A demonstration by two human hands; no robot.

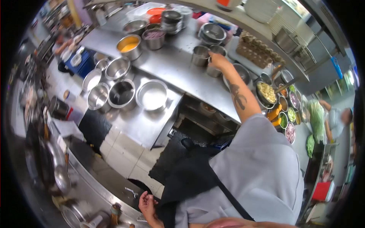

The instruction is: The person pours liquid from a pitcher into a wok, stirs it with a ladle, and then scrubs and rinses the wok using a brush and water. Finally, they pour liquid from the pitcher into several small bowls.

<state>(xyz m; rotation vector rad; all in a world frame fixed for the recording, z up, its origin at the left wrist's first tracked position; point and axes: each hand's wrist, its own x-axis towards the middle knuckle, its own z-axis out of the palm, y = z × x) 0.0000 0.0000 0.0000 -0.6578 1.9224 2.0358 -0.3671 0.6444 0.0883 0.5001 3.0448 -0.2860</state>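
Note:
My right hand (pixel 217 60) reaches out over the steel counter (pixel 178 72), its fingers closed at the rim of a steel pot (pixel 214 71). A second steel pot (pixel 199 57) stands just left of it. Behind them are stacked steel bowls (pixel 213 33), and a wide pan (pixel 240 74) lies to the right, partly hidden by my forearm. Low by my black apron, my left hand (pixel 147 205) hangs with loosely bent fingers and nothing in it, near the edge of the stove-side worktop (pixel 110 197).
Several steel bowls (pixel 152 95) fill the lower counter at left. A pot of orange liquid (pixel 129 46) stands behind them. To the right are a pan of pale chunks (pixel 267 93), small ingredient tubs and a woven basket (pixel 254 49). Another person (pixel 338 121) is at far right.

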